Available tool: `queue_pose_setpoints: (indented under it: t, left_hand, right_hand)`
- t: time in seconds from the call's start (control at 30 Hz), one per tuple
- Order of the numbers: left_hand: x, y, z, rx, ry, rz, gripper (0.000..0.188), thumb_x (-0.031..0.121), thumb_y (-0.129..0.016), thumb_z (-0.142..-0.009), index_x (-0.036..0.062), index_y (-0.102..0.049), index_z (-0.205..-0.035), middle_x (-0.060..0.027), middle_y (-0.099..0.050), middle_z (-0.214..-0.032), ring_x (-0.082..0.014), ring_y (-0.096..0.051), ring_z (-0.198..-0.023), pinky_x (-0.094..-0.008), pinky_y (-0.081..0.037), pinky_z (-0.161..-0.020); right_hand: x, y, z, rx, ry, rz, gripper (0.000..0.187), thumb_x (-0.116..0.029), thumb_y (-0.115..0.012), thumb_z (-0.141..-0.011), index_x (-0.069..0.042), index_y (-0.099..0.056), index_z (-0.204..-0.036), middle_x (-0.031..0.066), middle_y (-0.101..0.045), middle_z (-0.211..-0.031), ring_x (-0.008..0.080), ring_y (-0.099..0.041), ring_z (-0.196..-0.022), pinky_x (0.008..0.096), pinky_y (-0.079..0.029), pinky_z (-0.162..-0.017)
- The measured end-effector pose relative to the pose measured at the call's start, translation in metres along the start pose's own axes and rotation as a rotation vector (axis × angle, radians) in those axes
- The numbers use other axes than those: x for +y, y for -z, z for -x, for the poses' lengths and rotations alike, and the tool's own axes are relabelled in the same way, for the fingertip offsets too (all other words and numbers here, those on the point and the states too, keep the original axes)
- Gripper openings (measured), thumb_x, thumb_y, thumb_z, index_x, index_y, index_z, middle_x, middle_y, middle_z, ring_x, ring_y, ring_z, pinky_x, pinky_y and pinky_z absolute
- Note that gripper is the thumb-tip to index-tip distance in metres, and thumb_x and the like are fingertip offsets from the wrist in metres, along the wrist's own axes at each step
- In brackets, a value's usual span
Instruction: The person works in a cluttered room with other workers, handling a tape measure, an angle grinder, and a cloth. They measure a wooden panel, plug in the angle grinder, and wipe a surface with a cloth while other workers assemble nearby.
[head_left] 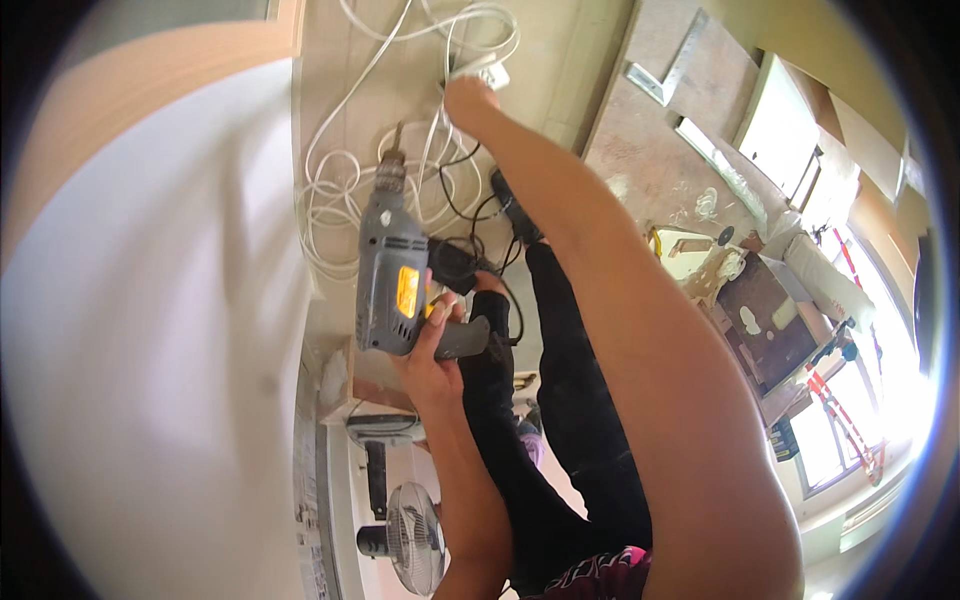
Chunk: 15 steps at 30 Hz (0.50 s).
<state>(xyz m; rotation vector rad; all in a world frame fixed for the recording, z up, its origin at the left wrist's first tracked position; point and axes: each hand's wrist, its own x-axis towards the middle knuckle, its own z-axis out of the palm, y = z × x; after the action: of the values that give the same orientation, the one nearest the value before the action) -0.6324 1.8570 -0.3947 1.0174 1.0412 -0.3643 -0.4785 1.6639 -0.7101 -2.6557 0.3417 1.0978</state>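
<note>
A grey corded power drill (385, 265), with an orange label and a bit in its chuck, points away from me. My left hand (430, 372) wraps round its handle, fingers near the yellow trigger. Farther off, at the end of my outstretched arm, my right hand (470, 103) is closed beside a white extension socket (493, 75). Something small and dark shows at that hand's far edge; what the fingers hold is hidden. Loops of white cable (335, 190) lie on the floor around the socket. A black cord (450, 190) runs between my feet and the right hand.
A large white panel (150, 350) fills the left side. On the right, a worn board (640, 130) bears a metal square (655, 82). A cluttered stand (765, 320) is near the bright window. A fan (415, 540) shows below. My black shoe (513, 205) is near the cords.
</note>
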Motion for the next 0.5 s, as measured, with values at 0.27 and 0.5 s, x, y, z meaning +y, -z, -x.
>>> queue_pose_setpoints:
  t: [0.27, 0.5]
  left_hand:
    - [0.009, 0.041, 0.052, -0.031, -0.025, -0.150, 0.062, -0.006, -0.070, -0.088, 0.0002, -0.049, -0.146, -0.0181, -0.061, -0.140, -0.0270, -0.069, -0.106, -0.0441, -0.061, -0.089]
    - [0.084, 0.038, 0.143, -0.178, -0.011, -0.511, 0.062, -0.006, -0.075, -0.084, -0.0011, -0.052, -0.140, -0.0205, -0.064, -0.131, -0.0288, -0.071, -0.098, -0.0445, -0.061, -0.081]
  right_hand:
    - [0.148, 0.009, 0.210, -0.189, -0.661, -0.887, 0.036, -0.025, -0.066, -0.083, 0.008, -0.074, -0.092, 0.0282, -0.074, -0.087, 0.0371, -0.076, -0.081, 0.0477, -0.059, -0.069]
    - [0.282, 0.005, 0.439, 0.408, -1.112, -0.743, 0.037, -0.027, -0.074, -0.088, 0.009, -0.074, -0.096, 0.0364, -0.070, -0.099, 0.0514, -0.069, -0.101, 0.0545, -0.055, -0.088]
